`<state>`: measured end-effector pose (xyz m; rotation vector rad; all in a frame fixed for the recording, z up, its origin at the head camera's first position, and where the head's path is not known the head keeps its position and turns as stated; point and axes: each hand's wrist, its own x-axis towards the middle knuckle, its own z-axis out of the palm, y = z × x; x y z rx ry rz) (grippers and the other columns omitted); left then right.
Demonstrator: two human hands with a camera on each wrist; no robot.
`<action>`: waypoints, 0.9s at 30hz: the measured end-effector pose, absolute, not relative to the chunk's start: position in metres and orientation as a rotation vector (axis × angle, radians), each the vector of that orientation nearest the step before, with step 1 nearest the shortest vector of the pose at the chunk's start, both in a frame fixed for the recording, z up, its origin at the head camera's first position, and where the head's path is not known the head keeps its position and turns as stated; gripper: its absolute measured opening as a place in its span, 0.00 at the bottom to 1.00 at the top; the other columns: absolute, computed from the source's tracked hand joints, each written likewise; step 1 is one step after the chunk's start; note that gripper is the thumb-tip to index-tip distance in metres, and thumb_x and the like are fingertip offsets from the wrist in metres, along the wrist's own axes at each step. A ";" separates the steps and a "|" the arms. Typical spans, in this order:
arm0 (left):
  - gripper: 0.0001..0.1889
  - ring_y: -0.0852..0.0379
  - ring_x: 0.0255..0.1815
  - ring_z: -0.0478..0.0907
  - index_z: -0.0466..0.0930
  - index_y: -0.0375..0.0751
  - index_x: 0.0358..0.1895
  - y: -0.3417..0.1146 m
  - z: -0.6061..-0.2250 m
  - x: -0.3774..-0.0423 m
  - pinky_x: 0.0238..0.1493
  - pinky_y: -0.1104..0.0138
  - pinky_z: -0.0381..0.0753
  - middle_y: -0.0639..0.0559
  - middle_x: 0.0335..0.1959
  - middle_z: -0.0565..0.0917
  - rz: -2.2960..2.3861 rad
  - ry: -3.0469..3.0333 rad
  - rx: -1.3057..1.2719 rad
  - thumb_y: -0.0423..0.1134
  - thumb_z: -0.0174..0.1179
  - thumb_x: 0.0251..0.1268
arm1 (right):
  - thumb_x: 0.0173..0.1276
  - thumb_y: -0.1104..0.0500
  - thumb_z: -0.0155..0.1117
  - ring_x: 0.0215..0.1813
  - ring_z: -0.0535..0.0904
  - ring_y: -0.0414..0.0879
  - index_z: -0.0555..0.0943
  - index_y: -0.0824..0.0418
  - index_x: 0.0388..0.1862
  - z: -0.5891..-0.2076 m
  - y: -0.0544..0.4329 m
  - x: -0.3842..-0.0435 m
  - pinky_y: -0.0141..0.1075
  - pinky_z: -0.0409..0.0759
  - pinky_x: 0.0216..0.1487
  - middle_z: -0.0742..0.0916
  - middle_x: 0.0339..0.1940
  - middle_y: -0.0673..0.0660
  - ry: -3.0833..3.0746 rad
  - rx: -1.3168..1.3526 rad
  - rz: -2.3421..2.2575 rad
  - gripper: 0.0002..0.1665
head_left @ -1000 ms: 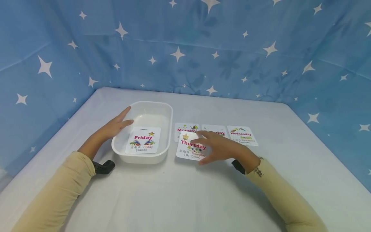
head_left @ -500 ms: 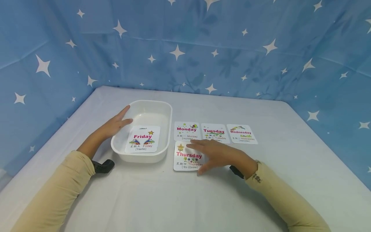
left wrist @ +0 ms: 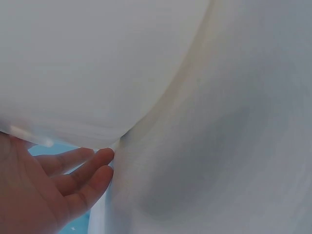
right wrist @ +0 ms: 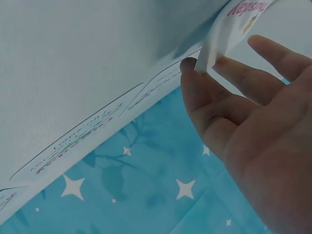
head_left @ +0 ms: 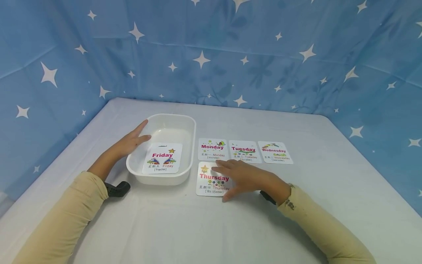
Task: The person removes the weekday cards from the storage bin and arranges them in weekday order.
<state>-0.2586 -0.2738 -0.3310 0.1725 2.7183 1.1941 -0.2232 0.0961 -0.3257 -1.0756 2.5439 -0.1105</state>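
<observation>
Gripping the Thursday card on its 3 o'clock side, right hand has thumb at the card's 6 o'clock edge, a fingertip at its 12 o'clock edge. Thumb and fingers well apart, card held between. Right wrist view: fingertips at card edge. Thursday card is face up at the white tablecloth, at 6 o'clock from the Monday card; can't tell if its covered side is fully flat. Tuesday card at Monday's 3 o'clock, Wednesday card at Tuesday's 3 o'clock, one face-up row.

White tray sits at 9 to 10 o'clock from the Thursday card. Friday card inside, face up, toward tray's 6 o'clock end; flat or leaning, can't tell. Left hand rests on tray rim at its 9 o'clock side, thumb and index straight and spread apart. Left wrist view: other fingers loose by the tray's outer wall.

Beige sleeves both arms. Blue star-print cloth behind, at 12 o'clock.
</observation>
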 end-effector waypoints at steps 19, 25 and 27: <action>0.37 0.38 0.73 0.31 0.25 0.46 0.72 -0.272 -0.331 -0.258 0.69 0.42 0.35 0.42 0.74 0.31 1.186 2.726 0.159 0.46 0.39 0.71 | 0.53 0.35 0.63 0.75 0.46 0.53 0.57 0.39 0.70 -0.330 0.097 -0.223 0.50 0.52 0.72 0.52 0.75 0.48 2.499 -1.059 -0.021 0.47; 0.36 0.37 0.73 0.31 0.25 0.46 0.72 -0.272 -0.331 -0.258 0.69 0.41 0.35 0.41 0.73 0.32 1.187 2.724 0.165 0.46 0.39 0.71 | 0.53 0.36 0.64 0.75 0.46 0.53 0.56 0.39 0.70 -0.331 0.097 -0.221 0.50 0.52 0.72 0.52 0.75 0.48 2.502 -1.053 -0.029 0.47; 0.36 0.37 0.73 0.31 0.25 0.45 0.72 -0.272 -0.331 -0.258 0.69 0.42 0.35 0.41 0.73 0.31 1.192 2.721 0.167 0.45 0.39 0.71 | 0.53 0.36 0.64 0.75 0.46 0.53 0.56 0.39 0.70 -0.331 0.097 -0.221 0.50 0.52 0.71 0.52 0.75 0.48 2.499 -1.056 -0.036 0.47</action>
